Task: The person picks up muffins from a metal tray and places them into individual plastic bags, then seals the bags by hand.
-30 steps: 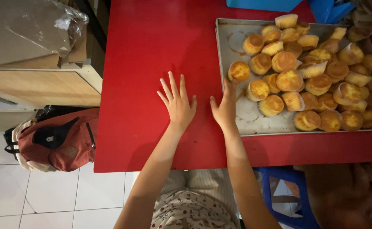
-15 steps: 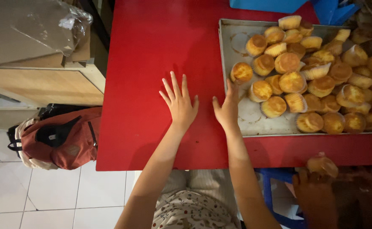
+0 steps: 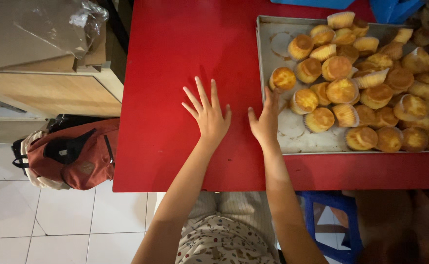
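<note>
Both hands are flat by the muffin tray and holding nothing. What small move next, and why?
Probably slide the right hand forward to the nearest muffin: its fingers already touch the tray's left edge, and that muffin sits alone. The left hand rests open on the table.

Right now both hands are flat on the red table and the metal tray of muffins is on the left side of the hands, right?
Not quite. The head view shows the metal tray of muffins on the right side of the hands, not the left. The left hand does lie flat on the red table, and the right hand lies there too, fingertips at the tray's edge.
</note>
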